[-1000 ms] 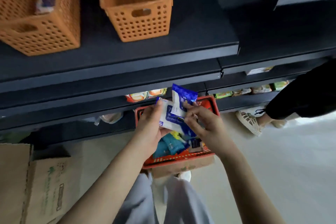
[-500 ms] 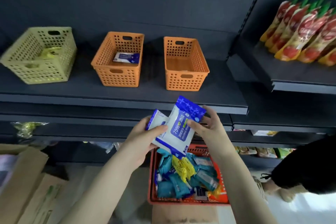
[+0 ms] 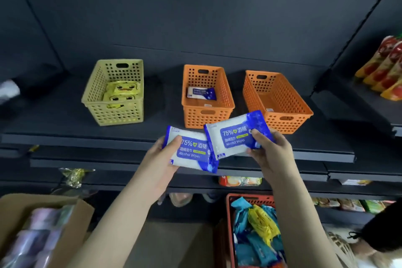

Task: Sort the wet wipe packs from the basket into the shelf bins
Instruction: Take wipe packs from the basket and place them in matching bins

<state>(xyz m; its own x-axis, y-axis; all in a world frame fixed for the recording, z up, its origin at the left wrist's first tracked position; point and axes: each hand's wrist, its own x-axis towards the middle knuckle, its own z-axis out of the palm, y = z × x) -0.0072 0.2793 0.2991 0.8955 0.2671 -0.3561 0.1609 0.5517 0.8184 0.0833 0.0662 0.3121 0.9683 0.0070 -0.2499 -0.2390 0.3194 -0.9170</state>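
My left hand [image 3: 162, 159] grips a blue-and-white alcohol wipes pack [image 3: 191, 152]. My right hand [image 3: 268, 150] grips a second such pack [image 3: 233, 135], which overlaps the first. Both are held just in front of the shelf edge, below the middle orange bin [image 3: 207, 113]. That bin holds one blue-and-white pack [image 3: 201, 93]. The right orange bin [image 3: 280, 115] looks empty. The yellow-green bin [image 3: 115, 113] at left holds yellow duck packs [image 3: 123, 91]. The red basket [image 3: 230, 220] below holds several teal and yellow packs [image 3: 258, 233].
The bins stand on a dark shelf [image 3: 87, 135]. Red-and-yellow pouches [image 3: 387, 72] fill a shelf at right. A cardboard box [image 3: 43, 230] with wrapped goods sits bottom left. Another person in black [image 3: 382, 226] crouches bottom right. Lower shelves hold snack packs [image 3: 239, 181].
Both hands rose from the red basket to shelf height with the two packs. The packs were pulled apart, one in each hand. My view tilted up to the bins.
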